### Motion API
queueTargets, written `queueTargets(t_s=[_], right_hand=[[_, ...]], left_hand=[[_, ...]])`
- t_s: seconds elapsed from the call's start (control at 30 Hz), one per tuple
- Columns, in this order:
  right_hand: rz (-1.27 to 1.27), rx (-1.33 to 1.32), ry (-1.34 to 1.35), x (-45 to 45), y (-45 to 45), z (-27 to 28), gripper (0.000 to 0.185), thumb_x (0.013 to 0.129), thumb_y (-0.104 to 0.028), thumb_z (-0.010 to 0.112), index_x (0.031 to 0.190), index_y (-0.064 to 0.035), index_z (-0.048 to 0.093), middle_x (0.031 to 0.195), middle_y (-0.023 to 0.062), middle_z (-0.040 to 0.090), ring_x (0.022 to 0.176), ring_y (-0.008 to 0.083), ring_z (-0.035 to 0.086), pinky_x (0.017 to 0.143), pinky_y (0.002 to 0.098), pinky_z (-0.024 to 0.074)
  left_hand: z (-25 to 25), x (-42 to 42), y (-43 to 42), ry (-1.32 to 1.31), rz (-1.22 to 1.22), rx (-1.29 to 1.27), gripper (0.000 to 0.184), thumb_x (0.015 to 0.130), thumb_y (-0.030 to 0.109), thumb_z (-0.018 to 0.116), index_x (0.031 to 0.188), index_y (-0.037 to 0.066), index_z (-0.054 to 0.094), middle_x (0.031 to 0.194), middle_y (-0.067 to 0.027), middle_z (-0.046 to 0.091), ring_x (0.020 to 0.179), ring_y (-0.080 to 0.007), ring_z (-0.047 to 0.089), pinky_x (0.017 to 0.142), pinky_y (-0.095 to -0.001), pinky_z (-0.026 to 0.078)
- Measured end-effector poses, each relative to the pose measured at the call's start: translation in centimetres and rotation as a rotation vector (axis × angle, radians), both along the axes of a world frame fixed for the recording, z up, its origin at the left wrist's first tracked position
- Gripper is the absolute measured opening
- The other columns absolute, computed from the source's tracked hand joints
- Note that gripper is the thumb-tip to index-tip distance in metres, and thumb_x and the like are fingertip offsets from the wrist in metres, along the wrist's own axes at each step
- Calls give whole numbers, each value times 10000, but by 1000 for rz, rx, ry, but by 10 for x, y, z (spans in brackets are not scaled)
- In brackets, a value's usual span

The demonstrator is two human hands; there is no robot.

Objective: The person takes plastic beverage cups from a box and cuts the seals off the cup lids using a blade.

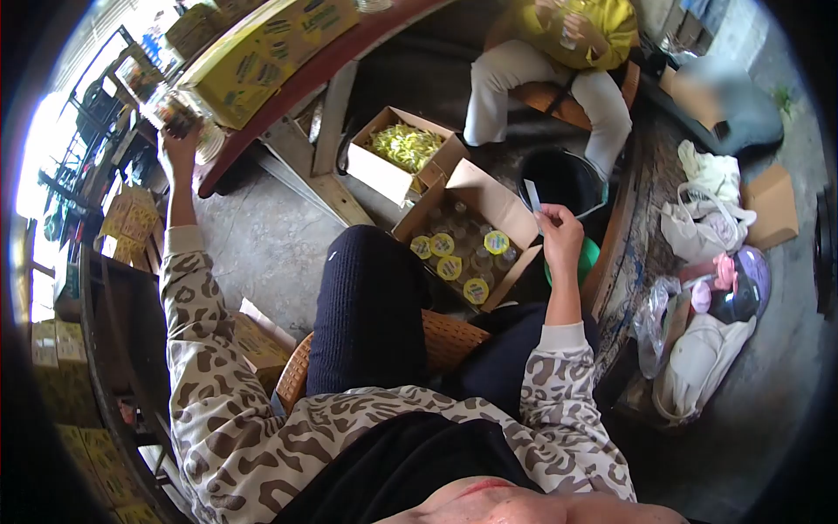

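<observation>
My left hand (178,140) is stretched far out to the table's edge, its fingers closed around a clear container (166,108); the fingertips are partly hidden. Another clear round container (210,142) stands right beside it. In front of my right knee, my right hand (563,234) pinches a thin pale strip (533,197) that points up and away. Below and left of that hand is an open cardboard box (499,199) of clear bottles, several with round yellow labelled tops (449,267).
A box of yellow-green strips (403,147) sits behind the bottle box. A black bucket (563,179) and green basin (587,260) are at right. Opposite sits a person in a yellow top (615,35). Printed yellow cartons (262,65) line the table; bags (707,218) lie far right.
</observation>
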State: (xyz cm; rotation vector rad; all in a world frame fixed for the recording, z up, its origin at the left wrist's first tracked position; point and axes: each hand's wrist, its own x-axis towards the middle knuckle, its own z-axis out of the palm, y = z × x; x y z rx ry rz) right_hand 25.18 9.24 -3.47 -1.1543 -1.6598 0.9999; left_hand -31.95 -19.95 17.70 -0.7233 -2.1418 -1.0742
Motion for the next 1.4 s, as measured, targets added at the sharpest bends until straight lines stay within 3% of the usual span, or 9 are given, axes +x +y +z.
queueTargets(t_s=[0.13,0.17,0.23,0.33,0.47,0.67,0.93,1.17,1.4], right_hand=[[-11,-45,15,0,4,-5,164,805,-86,730,947,-4,720,807,90,715,678,148,641,666,291,499],[-18,-53,8,1,4,-6,164,805,-86,730,947,-4,720,807,90,715,678,148,641,666,291,499],[-8,-19,-9,0,3,-7,168,802,-90,732,946,-5,720,822,99,719,701,159,660,681,298,508],[-10,-24,-18,-2,1,-6,169,802,-95,735,944,-5,718,835,105,721,717,171,673,689,300,513],[-35,-40,-48,-3,-1,3,168,801,-107,737,939,-12,721,839,104,723,712,173,674,687,303,513],[-86,-15,-21,5,5,2,160,797,-107,742,932,-22,724,839,107,725,719,180,679,690,303,514],[-94,-23,23,5,16,5,161,789,-77,754,929,-12,711,854,116,717,739,181,685,689,298,528],[-146,-4,68,8,30,2,141,803,-40,742,939,-16,716,832,82,706,698,118,639,662,264,507],[-159,-69,65,7,41,0,168,794,-51,744,948,2,702,867,115,701,720,161,661,667,282,520]], left_hand=[[-6,-29,-11,86,97,-53,1052,628,596,846,1335,-59,425,1263,-230,562,1177,-344,547,1009,-459,412],[-10,-26,-6,287,391,-103,1026,670,587,824,1361,-41,399,1312,-234,513,1242,-380,463,1059,-515,326],[-8,20,13,524,320,31,889,752,497,787,1378,-1,400,1321,-227,497,1230,-382,455,1061,-510,311],[-9,132,72,497,-40,148,679,864,334,731,1396,57,414,1317,-194,514,1156,-359,529,1039,-439,373],[-35,234,147,583,-655,-97,281,810,102,717,1083,65,666,1183,-127,632,1156,-338,542,978,-429,417],[-154,304,238,321,-1298,-513,171,791,47,663,957,7,671,1200,-149,585,1033,-325,624,869,-394,536],[-323,351,313,-76,-1204,-1333,501,785,294,751,1220,87,615,1244,-164,557,1152,-356,551,991,-462,449],[-458,366,313,-303,-1216,-1250,645,733,286,786,1308,121,544,1248,-188,540,1178,-400,518,990,-484,444],[-474,399,309,-270,-998,-1280,892,642,250,870,1381,97,395,1357,-125,414,1266,-352,426,986,-487,462]])
